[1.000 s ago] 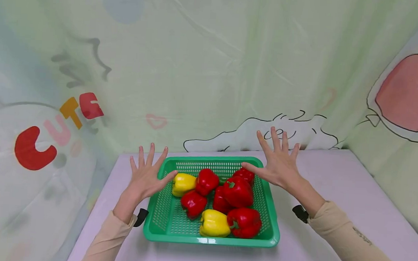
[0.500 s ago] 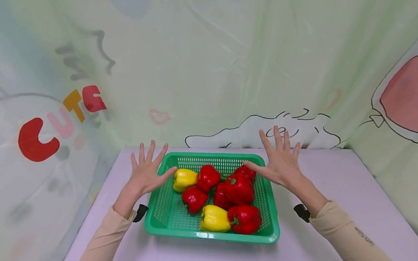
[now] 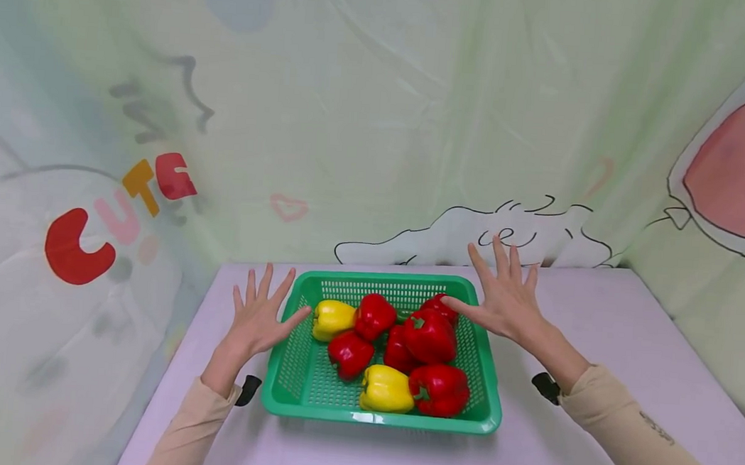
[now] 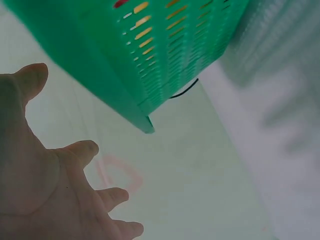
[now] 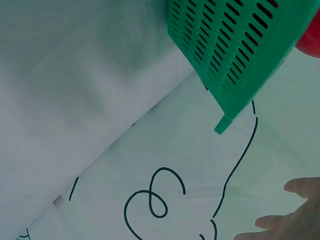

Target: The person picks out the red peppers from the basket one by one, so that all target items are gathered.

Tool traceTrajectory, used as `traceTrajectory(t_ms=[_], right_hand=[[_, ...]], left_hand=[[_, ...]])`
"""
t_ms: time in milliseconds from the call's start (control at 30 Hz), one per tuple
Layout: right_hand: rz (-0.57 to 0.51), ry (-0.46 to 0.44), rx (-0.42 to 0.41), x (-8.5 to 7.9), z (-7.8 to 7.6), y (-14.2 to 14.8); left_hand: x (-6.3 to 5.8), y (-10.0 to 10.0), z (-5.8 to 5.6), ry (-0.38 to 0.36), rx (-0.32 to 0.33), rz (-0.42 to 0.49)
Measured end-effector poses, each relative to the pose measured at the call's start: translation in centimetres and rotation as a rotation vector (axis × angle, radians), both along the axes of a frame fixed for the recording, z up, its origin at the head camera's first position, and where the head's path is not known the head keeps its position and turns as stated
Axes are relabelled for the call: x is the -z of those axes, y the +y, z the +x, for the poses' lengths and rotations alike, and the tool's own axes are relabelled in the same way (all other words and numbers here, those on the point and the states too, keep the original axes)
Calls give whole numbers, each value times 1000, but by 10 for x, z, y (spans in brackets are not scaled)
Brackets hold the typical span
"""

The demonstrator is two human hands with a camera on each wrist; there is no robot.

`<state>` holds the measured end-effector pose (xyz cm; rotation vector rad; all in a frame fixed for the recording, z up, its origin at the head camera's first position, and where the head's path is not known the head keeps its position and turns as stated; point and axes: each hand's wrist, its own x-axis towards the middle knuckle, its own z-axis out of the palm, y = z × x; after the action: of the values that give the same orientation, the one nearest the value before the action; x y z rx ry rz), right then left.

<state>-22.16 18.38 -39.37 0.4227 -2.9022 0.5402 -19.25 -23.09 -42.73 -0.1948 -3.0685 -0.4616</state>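
Observation:
A green plastic basket with slotted walls stands on the table, holding several red bell peppers and two yellow ones. One yellow bell pepper lies near the front wall, the other yellow bell pepper toward the back left. My left hand is held at the basket's left side, fingers spread and holding nothing. Beyond the right back corner, my right hand is likewise spread, its thumb overlapping the rearmost red pepper in the head view. In both wrist views the hands appear apart from the basket wall.
The table has a pale lilac cover. Behind it and at both sides hangs a light green curtain printed with letters, hearts and line drawings. A dark wrist band shows at the right sleeve, and another band at the left.
Both spread hands have sunk slightly relative to the basket. The head view has shifted a little, so the scene sits slightly further right. Basket and peppers stay as they were.

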Motion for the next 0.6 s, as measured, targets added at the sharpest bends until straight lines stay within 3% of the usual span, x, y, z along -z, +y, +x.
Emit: traceTrajectory(t_ms=[333,600], right_hand=[[-6,-36,0,12,2,6],[-11,-55,6,17,2,8]], left_hand=[[20,-8,5,-5,-11,50],[33,-12,12,-16,-21,148]])
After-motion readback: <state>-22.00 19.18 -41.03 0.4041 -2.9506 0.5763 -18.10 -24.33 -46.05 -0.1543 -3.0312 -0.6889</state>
